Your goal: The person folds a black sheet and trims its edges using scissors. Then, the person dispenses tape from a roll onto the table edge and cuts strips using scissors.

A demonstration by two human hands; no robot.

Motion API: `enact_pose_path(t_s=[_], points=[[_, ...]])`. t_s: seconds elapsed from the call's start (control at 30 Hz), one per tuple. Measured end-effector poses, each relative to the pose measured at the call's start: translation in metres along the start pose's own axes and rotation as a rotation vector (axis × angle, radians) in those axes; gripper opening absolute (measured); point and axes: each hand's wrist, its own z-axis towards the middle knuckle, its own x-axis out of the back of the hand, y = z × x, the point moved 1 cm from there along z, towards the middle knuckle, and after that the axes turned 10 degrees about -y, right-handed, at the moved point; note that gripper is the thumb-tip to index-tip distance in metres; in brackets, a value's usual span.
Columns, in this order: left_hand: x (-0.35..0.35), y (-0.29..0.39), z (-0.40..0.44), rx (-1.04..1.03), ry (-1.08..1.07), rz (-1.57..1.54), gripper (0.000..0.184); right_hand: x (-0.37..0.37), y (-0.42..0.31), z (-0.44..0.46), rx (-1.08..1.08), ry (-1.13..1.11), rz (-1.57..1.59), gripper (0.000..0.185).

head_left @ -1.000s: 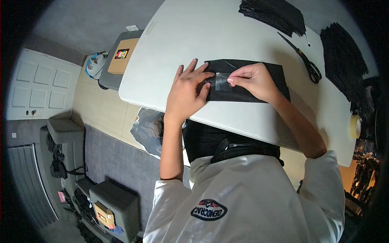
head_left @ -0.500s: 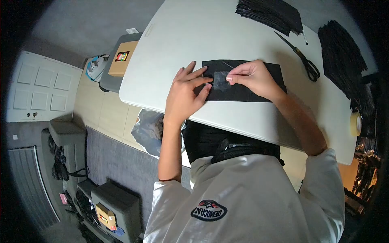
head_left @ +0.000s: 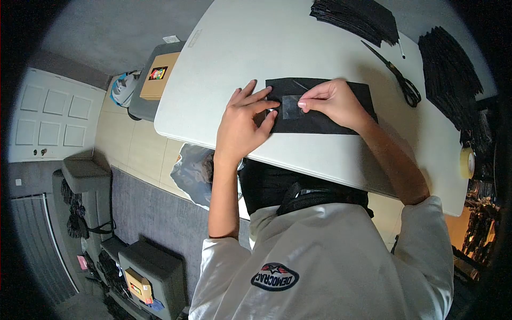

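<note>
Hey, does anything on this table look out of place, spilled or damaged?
Nothing looks spilled or visibly damaged. Only the pale yellow, round tape roll seems slightly odd: it sits right at the white, smooth-topped table's edge, perhaps easily knocked off.

Between my left hand [head_left: 245, 120] and the left edge of the table [head_left: 224, 58] I have room to pass, down to the near-left corner. Beyond my right hand [head_left: 337, 104], the scissors [head_left: 406, 89] obstruct; a black stack [head_left: 356, 18] blocks the far edge, tape [head_left: 467, 162] the right.
</note>
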Motion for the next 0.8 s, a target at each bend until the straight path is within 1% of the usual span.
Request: enact_pose_path(t_s=[0.1, 0.17, 0.2, 0.3, 0.4, 0.53, 0.63, 0.8], points=[[0.0, 0.0, 0.0, 0.013, 0.002, -0.005, 0.022, 0.01, -0.009, -0.003, -0.014, -0.01, -0.045, 0.016], [0.0, 0.0, 0.0, 0.018, 0.004, -0.012, 0.022, 0.016, -0.016, -0.007, -0.046, 0.056, -0.074, 0.017], [0.001, 0.001, 0.0, 0.016, 0.003, -0.011, 0.022, 0.018, -0.015, -0.007, -0.021, 0.063, -0.047, 0.018], [0.001, 0.0, 0.0, 0.012, 0.001, -0.011, 0.022, 0.011, -0.016, -0.008, -0.032, 0.0, 0.003, 0.018], [0.001, 0.0, 0.001, 0.002, 0.004, -0.012, 0.022, 0.004, -0.006, -0.007, -0.022, -0.019, -0.013, 0.016], [0.001, 0.001, 0.0, 0.003, 0.012, -0.012, 0.021, 0.0, 0.003, -0.006, -0.03, -0.002, 0.012, 0.016], [0.001, 0.0, 0.001, -0.005, 0.004, -0.01, 0.021, 0.0, 0.003, -0.006, 0.005, 0.007, 0.036, 0.015], [0.002, 0.003, 0.0, -0.016, 0.018, 0.006, 0.023, 0.0, -0.001, -0.005, -0.046, 0.011, -0.007, 0.015]])
